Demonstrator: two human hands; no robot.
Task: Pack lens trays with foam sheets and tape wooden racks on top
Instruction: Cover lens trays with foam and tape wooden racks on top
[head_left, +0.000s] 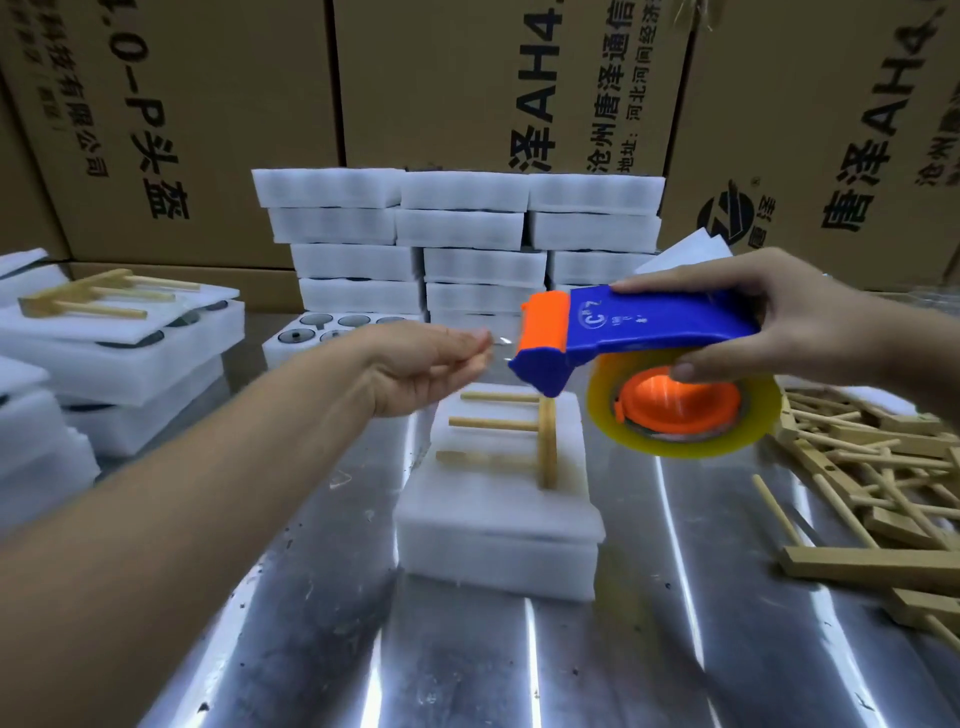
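A person's right hand (779, 322) clasps a blue-and-orange tape dispenser (639, 338) above a foam-packed lens tray (498, 519) on the steel worktop (467, 665). The left hand (431, 364), fingers pinched at the dispenser's mouth, seems to grip the clear tape end, though blur leaves that uncertain. The wooden rack (519, 436) lies on the tray directly below both hands, its spine running away from the camera and its pegs pointing left; the left hand is nearer.
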